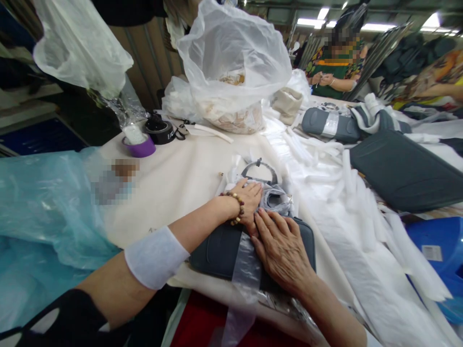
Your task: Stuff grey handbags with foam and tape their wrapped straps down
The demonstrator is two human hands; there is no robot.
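The dark grey, boxy bag (217, 250) lies near the cream, flat table's (162, 180) front edge. Your left hand (249, 200) and right hand (280, 243) rest over it, fingers nearly straight, gripping nothing I can see. It seems light and firm; hold its sides.

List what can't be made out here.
Head view:
Surfaces beneath the left hand and right hand: covered by those hands.
Contents of the large plastic bag: obscured by its cloudiness.
Print on the white label: too small.
Blue container: cut off by the right edge.
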